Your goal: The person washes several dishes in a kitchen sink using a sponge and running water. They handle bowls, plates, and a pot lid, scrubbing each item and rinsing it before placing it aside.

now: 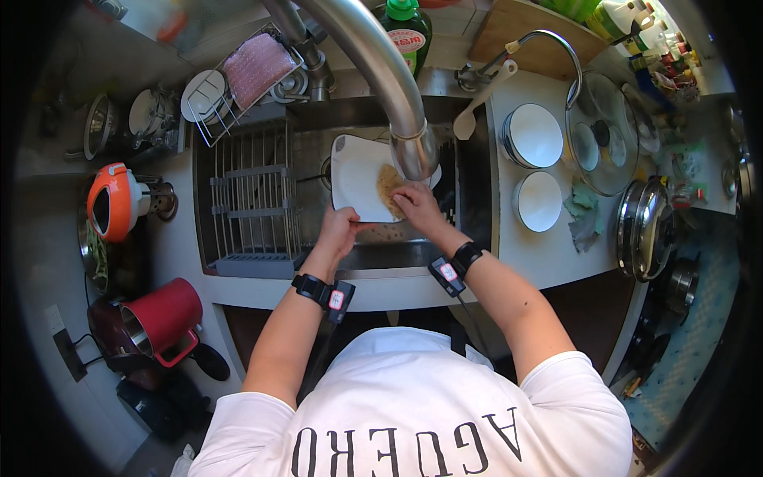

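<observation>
Over the stainless steel sink, a white square plate with a dark rim is tilted in my left hand. The thumb lies on its near left corner and the fingers go beneath. My right hand presses a tan loofah-like scrubbing pad against the plate's right part. Just above hangs the spout of a metal faucet, which hides the plate's far right corner. Part of another white dish shows behind the spout and my right hand.
A roll-up drying rack covers the sink's left side. A white spoon lies across the right rim. White bowls and a stack of bowls stand on the right counter, near a glass lid. A red kettle is at left.
</observation>
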Tool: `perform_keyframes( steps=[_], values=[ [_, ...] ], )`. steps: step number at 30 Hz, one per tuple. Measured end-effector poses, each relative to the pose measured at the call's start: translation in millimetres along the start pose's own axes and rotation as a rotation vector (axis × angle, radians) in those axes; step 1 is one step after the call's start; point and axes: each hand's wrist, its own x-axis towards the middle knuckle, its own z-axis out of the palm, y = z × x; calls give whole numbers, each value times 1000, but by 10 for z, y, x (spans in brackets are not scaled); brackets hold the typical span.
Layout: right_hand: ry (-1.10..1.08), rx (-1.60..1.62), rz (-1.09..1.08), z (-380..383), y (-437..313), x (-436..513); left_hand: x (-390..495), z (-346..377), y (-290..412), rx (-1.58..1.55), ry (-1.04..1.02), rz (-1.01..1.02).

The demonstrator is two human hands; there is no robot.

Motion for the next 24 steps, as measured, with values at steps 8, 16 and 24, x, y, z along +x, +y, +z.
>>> perform_keyframes(
  steps=[8, 16, 24],
  values=[
    [245, 759, 850, 231, -20, -66, 145, 66, -182, 104, 124, 48],
    [413, 924, 756, 404, -147, -50, 444, 166, -555, 380, 184, 292],
    [425, 948, 739, 212, 114, -76, 146, 268, -362, 60, 107, 162]
  ],
)
